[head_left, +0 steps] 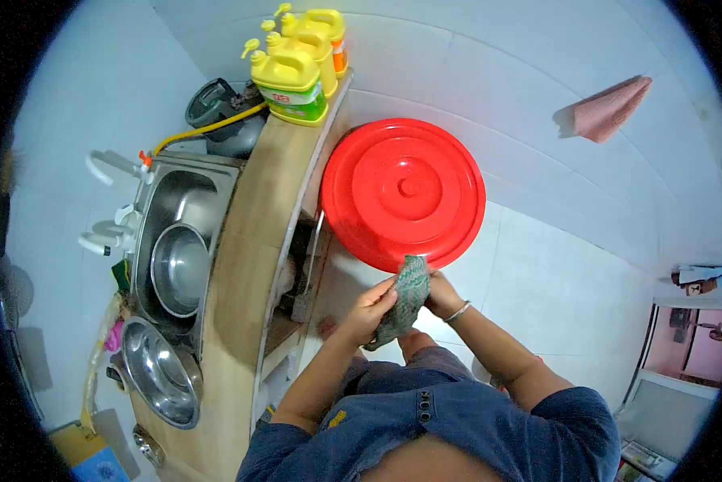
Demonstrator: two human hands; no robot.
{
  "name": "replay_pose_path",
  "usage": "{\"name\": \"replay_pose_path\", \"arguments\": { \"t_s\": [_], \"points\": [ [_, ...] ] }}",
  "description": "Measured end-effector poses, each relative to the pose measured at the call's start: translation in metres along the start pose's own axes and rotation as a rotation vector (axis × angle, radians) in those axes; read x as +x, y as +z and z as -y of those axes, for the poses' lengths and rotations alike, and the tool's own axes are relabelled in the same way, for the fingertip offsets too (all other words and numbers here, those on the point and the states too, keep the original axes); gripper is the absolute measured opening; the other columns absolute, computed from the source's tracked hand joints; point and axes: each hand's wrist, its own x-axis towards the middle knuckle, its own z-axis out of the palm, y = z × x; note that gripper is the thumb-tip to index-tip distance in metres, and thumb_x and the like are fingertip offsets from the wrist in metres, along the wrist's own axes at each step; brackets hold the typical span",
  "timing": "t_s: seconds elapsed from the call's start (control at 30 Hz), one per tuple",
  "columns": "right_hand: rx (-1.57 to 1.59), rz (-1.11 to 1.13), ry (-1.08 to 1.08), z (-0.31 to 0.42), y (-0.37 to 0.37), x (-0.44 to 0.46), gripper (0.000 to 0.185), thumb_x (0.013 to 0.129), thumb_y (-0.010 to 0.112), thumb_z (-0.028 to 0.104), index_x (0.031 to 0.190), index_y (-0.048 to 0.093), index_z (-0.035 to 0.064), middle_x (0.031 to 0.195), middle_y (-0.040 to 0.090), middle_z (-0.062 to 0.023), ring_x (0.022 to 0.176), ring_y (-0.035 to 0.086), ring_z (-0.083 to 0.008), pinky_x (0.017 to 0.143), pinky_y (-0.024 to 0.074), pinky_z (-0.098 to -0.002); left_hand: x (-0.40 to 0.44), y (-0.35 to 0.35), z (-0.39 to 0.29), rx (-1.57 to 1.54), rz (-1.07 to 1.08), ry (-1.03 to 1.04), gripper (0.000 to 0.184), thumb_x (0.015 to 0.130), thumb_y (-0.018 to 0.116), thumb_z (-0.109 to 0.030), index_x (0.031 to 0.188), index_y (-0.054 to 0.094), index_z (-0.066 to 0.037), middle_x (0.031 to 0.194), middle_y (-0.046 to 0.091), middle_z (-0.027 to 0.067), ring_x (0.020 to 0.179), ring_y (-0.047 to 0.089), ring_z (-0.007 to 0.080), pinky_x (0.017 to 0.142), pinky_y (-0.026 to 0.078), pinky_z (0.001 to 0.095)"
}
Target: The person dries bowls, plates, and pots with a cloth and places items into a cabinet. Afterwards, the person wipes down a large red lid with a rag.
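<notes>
A grey-green patterned cloth hangs between my two hands, in front of my body and just below a big red round lid. My left hand pinches the cloth's left side, thumb on top. On the other side, my right hand grips the cloth's upper right edge; its fingertips are partly hidden behind the fabric. A bracelet circles my right wrist.
Left of me runs a wooden counter with a steel sink, a metal basin and several yellow jugs. A pink cloth hangs on the wall at the upper right. Tiled floor lies to the right.
</notes>
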Motion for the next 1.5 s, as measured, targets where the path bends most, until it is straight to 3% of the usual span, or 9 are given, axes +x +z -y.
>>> {"name": "replay_pose_path", "arguments": {
  "t_s": [0.17, 0.37, 0.53, 0.7, 0.8, 1.1, 1.27, 1.37, 1.5],
  "points": [
    [-0.17, -0.267, -0.326, 0.014, -0.067, 0.052, 0.013, 0.088, 0.041, 0.011, 0.092, 0.051, 0.004, 0.079, 0.055, 0.0002, 0.07, 0.05, -0.0069, 0.063, 0.0419, -0.0208, 0.051, -0.014, 0.048, 0.046, -0.216, -0.09, 0.034, 0.089, 0.039, -0.013, 0.121, 0.04, -0.003, 0.097, 0.054, 0.0032, 0.08, 0.052, 0.0099, 0.069, 0.044, 0.0215],
    [-0.465, -0.365, -0.677, 0.013, -0.076, 0.145, 0.012, 0.083, 0.05, 0.01, 0.09, 0.053, 0.0011, 0.08, 0.057, -0.0032, 0.072, 0.051, -0.0089, 0.066, 0.042, -0.0223, 0.108, -0.065, 0.069, 0.024, -0.598, 0.126, 0.031, 0.089, 0.039, -0.012, 0.117, 0.044, 0.0, 0.107, 0.053, 0.007, 0.096, 0.05, 0.0158, 0.082, 0.04, 0.0274],
    [-0.986, -0.183, -0.901, 0.002, -0.025, 0.204, 0.011, 0.078, 0.052, 0.01, 0.088, 0.056, 0.0054, 0.084, 0.057, -0.0133, 0.08, 0.055, -0.0299, 0.07, 0.044, -0.0356, 0.133, -0.135, 0.096, 0.94, -1.058, 0.218, 0.04, 0.079, 0.042, -0.002, 0.118, 0.034, 0.003, 0.121, 0.035, 0.0211, 0.111, 0.035, 0.0344, 0.093, 0.029, 0.0381],
    [-1.93, 0.184, -0.833, -0.05, -0.024, 0.269, 0.037, 0.079, 0.043, 0.02, 0.114, 0.046, 0.0073, 0.123, 0.041, -0.0084, 0.116, 0.033, -0.0237, 0.1, 0.0184, -0.0404, 0.164, -0.165, 0.124, 1.211, -0.762, 0.163, 0.05, 0.077, 0.047, -0.005, 0.122, 0.027, 0.005, 0.127, 0.026, 0.0232, 0.119, 0.025, 0.0377, 0.099, 0.022, 0.0415],
    [-1.99, 0.248, -0.863, -0.048, -0.024, 0.295, 0.044, 0.08, 0.041, 0.026, 0.121, 0.041, 0.0097, 0.13, 0.034, -0.0058, 0.12, 0.028, -0.0209, 0.102, 0.0133, -0.0407, 0.182, -0.179, 0.132, 1.512, -0.673, 0.054, 0.063, 0.076, 0.049, -0.004, 0.128, 0.015, 0.004, 0.132, 0.018, 0.0228, 0.122, 0.017, 0.0393, 0.102, 0.018, 0.0422],
    [-1.872, 0.306, -1.041, 0.001, -0.025, 0.367, 0.039, 0.077, 0.045, 0.033, 0.111, 0.051, 0.0135, 0.118, 0.046, -0.0035, 0.112, 0.039, -0.0204, 0.1, 0.0191, -0.0386, 0.241, -0.217, 0.11, 1.188, -0.718, 0.276, 0.06, 0.077, 0.044, -0.001, 0.129, 0.013, 0.004, 0.131, 0.021, 0.0244, 0.121, 0.022, 0.0386, 0.099, 0.019, 0.0464],
    [-1.888, 0.16, -1.058, 0.034, -0.044, 0.404, 0.036, 0.078, 0.044, 0.034, 0.109, 0.052, 0.0164, 0.115, 0.049, -0.0015, 0.107, 0.042, -0.0199, 0.094, 0.0257, -0.0393, 0.292, -0.21, 0.072, 1.419, -0.676, 0.154, 0.061, 0.083, 0.046, -0.02, 0.131, 0.011, -0.002, 0.132, 0.023, 0.0204, 0.122, 0.021, 0.0354, 0.1, 0.017, 0.0454],
    [-1.925, 0.039, -0.998, 0.054, -0.06, 0.419, 0.036, 0.081, 0.039, 0.036, 0.111, 0.05, 0.0192, 0.12, 0.045, -0.0009, 0.11, 0.04, -0.0207, 0.095, 0.0245, -0.0402, 0.323, -0.218, 0.064, 1.627, -0.62, 0.36, 0.058, 0.081, 0.049, -0.014, 0.128, 0.018, 0.001, 0.13, 0.027, 0.0183, 0.117, 0.029, 0.0373, 0.097, 0.023, 0.0466],
    [-1.941, 0.005, -0.81, 0.09, -0.094, 0.426, 0.038, 0.084, 0.034, 0.037, 0.114, 0.048, 0.0188, 0.124, 0.041, 0.0009, 0.115, 0.035, -0.0208, 0.096, 0.0243, -0.0393, 0.366, -0.204, 0.041, 1.737, -0.474, 0.163, 0.061, 0.079, 0.052, -0.019, 0.128, 0.02, -0.001, 0.129, 0.03, 0.0155, 0.117, 0.029, 0.0343, 0.096, 0.024, 0.0451]
  ]
}}
